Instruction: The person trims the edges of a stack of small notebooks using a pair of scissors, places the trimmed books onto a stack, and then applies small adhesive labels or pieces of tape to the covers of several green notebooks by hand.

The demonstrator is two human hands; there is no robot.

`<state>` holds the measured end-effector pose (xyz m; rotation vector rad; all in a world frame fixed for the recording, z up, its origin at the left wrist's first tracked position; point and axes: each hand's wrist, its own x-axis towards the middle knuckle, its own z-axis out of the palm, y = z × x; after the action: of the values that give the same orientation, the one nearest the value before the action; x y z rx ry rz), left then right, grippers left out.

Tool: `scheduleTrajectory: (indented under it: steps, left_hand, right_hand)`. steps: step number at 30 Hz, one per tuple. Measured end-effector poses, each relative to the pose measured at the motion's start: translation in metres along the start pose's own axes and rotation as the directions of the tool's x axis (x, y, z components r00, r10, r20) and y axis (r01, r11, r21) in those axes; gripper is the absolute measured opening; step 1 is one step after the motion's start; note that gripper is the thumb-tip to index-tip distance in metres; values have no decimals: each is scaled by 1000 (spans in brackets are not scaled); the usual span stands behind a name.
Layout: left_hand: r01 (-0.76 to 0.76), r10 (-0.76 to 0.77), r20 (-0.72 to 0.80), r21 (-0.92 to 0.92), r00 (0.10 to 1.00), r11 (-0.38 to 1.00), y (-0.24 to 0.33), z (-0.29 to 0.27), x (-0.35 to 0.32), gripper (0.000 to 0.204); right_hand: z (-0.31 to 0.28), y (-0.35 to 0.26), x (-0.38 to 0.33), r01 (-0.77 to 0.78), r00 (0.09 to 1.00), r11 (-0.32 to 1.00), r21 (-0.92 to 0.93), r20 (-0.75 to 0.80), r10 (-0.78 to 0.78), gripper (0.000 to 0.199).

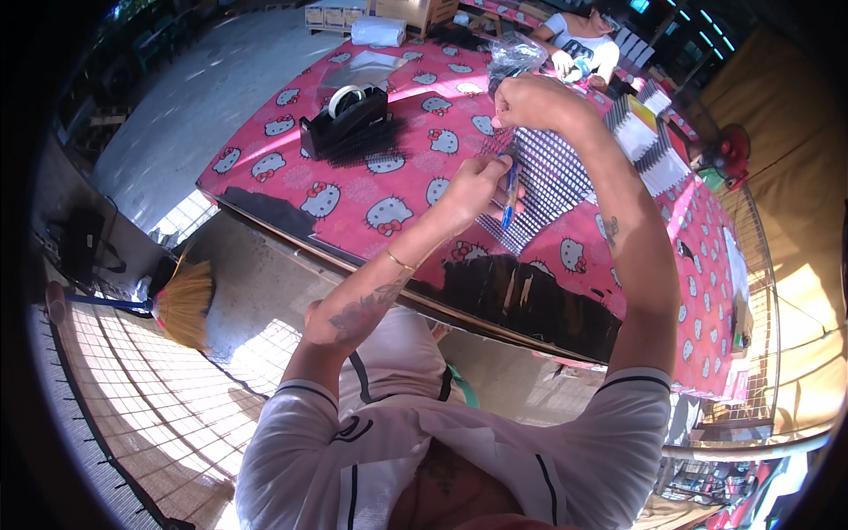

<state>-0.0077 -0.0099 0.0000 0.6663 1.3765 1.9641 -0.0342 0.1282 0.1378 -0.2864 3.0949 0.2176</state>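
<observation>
My left hand [481, 187] is closed around a slim blue-handled tool [510, 199], its blue end pointing down toward me; whether it is a pen or small pliers is unclear. Just beyond it, my right hand [530, 102] is bent inward over the table, its fingers pinched together by the far edge of a black ridged grid. What those fingertips hold is too small to make out. The black grid [552, 177], which looks like rows of binding coils or mesh, lies under and between my hands on the pink cat-print tablecloth [389, 215].
A black tape dispenser [349, 119] stands at the left beside loose black coil-like pieces [367, 146]. Stacked spiral-bound notebooks [640, 132] sit at the right. Across the table a person [583, 44] works near crumpled clear plastic [517, 55]. A broom [185, 305] leans at lower left.
</observation>
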Motion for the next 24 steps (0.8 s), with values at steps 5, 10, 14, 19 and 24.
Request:
scheduleTrajectory:
  steps: [5, 10, 14, 19, 24]
  left_hand:
    - [-3, 3, -15, -36, 1000, 999, 3, -2, 10, 34]
    - [-113, 114, 7, -14, 994, 993, -5, -2, 15, 33]
    - [-82, 79, 36, 109, 996, 991, -8, 0, 1, 34]
    - [-12, 13, -22, 46, 1000, 999, -8, -5, 3, 38]
    - [-77, 79, -50, 49, 996, 996, -13, -5, 10, 35]
  right_hand:
    - [1, 0, 4, 7, 1000, 1000, -21, 17, -7, 31]
    - [2, -3, 3, 17, 1000, 998, -62, 3, -16, 29]
    - [19, 8, 9, 11, 993, 995, -100, -116, -23, 28]
    - [20, 6, 13, 51, 999, 995, -92, 19, -49, 31]
    - [15, -3, 14, 39, 988, 983, -181, 151, -12, 32]
